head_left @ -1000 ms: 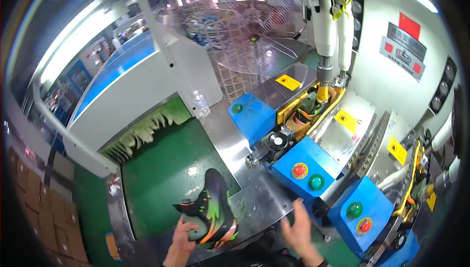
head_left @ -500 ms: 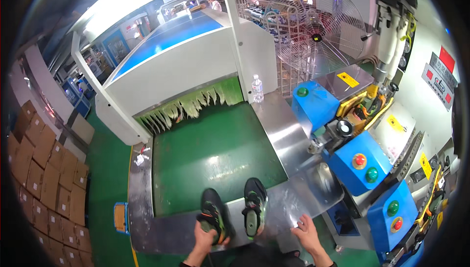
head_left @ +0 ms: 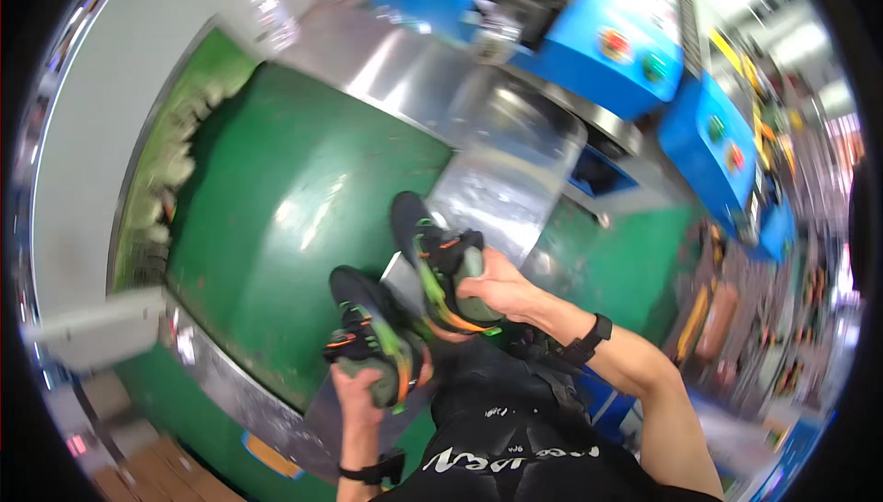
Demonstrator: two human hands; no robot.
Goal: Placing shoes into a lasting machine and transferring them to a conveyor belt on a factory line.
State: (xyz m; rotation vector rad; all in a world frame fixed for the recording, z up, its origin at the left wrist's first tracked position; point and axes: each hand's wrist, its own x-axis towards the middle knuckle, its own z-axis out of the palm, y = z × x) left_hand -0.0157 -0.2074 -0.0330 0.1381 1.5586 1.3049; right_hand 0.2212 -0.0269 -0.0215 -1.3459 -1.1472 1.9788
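In my left hand (head_left: 357, 390) is a black sneaker (head_left: 366, 313) with green and orange trim, the fingers closed round its heel end. My right hand (head_left: 501, 286) grips the heel end of a matching sneaker (head_left: 425, 249). The two shoes are held side by side, toes pointing away from me over the near edge of a green conveyor belt (head_left: 294, 189). Both are slightly smeared by motion, and the fingers on the far sides are hidden.
Metal edging (head_left: 395, 74) frames the belt. Blue control boxes (head_left: 602, 51) with red and green buttons stand at the upper right. A fringed opening (head_left: 166, 171) borders the belt's left end. A plastic bottle (head_left: 274, 22) stands beside it. Cardboard boxes (head_left: 156, 479) sit at lower left.
My right hand has gone from open beside the shoes to gripping the second sneaker. Both shoes are now off the metal ledge. The view has swung to the right.
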